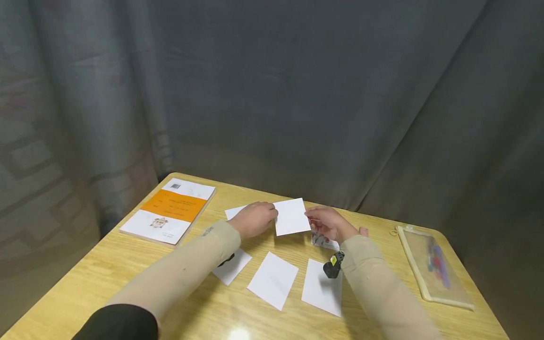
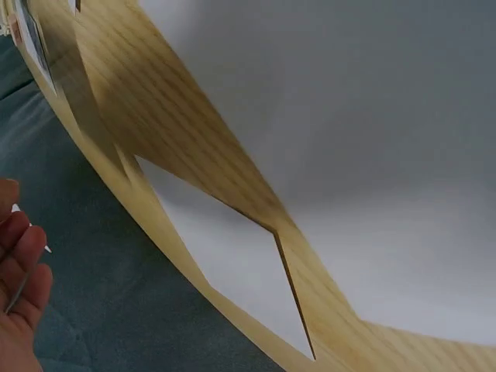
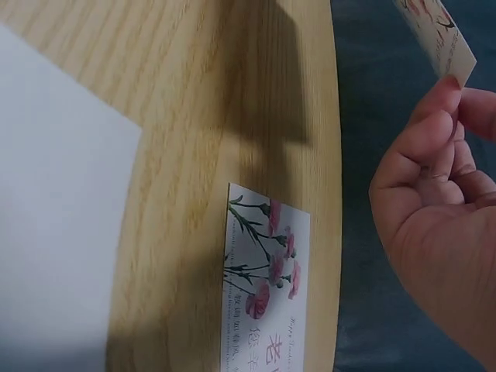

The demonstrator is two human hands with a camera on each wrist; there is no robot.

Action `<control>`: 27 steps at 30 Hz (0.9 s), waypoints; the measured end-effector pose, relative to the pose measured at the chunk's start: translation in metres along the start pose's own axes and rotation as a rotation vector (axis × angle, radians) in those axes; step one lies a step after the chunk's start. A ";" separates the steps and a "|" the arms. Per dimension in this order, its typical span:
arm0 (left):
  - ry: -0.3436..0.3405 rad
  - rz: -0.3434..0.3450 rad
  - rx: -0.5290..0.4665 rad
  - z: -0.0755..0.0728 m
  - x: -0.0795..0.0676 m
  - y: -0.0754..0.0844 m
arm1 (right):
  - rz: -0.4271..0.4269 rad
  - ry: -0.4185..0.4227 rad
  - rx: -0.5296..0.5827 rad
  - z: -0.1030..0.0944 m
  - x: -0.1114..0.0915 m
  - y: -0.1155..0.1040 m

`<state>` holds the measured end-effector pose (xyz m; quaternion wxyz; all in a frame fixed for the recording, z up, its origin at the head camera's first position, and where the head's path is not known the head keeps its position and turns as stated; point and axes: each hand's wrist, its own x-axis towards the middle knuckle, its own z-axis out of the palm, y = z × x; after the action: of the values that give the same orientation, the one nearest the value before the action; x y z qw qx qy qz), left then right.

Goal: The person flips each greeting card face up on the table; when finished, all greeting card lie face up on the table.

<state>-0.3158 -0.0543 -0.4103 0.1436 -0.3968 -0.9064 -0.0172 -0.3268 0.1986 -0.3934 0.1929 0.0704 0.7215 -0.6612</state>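
Observation:
A greeting card (image 1: 292, 217) is held up over the far part of the table, its blank white side toward me. Its other side, seen on the card (image 3: 443, 43) in the right wrist view, bears red print. My right hand (image 1: 330, 223) pinches the right edge between thumb and fingers. At the left edge, my left hand (image 1: 256, 220) grips with bent fingers; only its fingers (image 2: 23, 267) show in the left wrist view. Below the right hand lies a card with pink carnations (image 3: 267, 271). Partly behind the left hand is a white card (image 1: 233, 211).
Three white cards lie nearer: left card (image 1: 233, 267), middle card (image 1: 273, 281), right card (image 1: 318, 288). An orange-and-white book (image 1: 170, 210) lies at the left. A zip pouch (image 1: 437, 264) with coloured things inside lies at the right. A grey curtain (image 1: 272, 94) hangs behind the table.

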 end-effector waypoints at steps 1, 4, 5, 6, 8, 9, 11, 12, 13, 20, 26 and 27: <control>0.007 0.008 0.001 0.001 0.000 0.000 | 0.000 0.000 0.000 0.000 0.000 0.001; 0.017 0.034 0.025 0.005 -0.002 -0.001 | 0.004 0.005 0.001 0.001 0.002 0.002; 0.022 0.038 0.028 0.006 -0.002 -0.001 | 0.005 0.005 0.004 0.001 0.002 0.003; 0.030 0.042 0.030 0.007 -0.002 -0.001 | 0.007 0.005 0.004 0.001 0.002 0.003; 0.042 0.035 0.016 0.009 -0.003 -0.002 | 0.005 0.001 0.010 0.001 0.002 0.004; 0.055 0.026 -0.007 0.010 -0.003 -0.003 | 0.001 0.001 0.017 0.001 0.002 0.004; 0.083 -0.006 -0.074 0.010 -0.003 -0.004 | -0.014 -0.008 0.034 -0.001 0.001 0.005; 0.095 -0.028 -0.115 0.010 -0.003 -0.004 | -0.019 -0.013 0.037 -0.001 0.000 0.006; 0.108 -0.055 -0.160 0.010 -0.003 -0.005 | -0.022 -0.020 0.045 -0.002 0.000 0.006; 0.188 -0.266 -0.462 0.007 0.001 -0.001 | -0.053 -0.090 0.097 -0.003 -0.002 0.007; 0.173 -0.409 -0.641 0.002 0.005 0.004 | -0.096 -0.019 0.022 0.002 0.000 0.011; 0.173 -0.420 -0.668 0.001 0.005 0.004 | -0.103 0.005 0.002 0.003 0.000 0.011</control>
<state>-0.3167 -0.0475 -0.4105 0.0759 -0.2252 -0.8969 -0.3729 -0.3226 0.1971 -0.4042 0.1569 0.0349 0.7241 -0.6707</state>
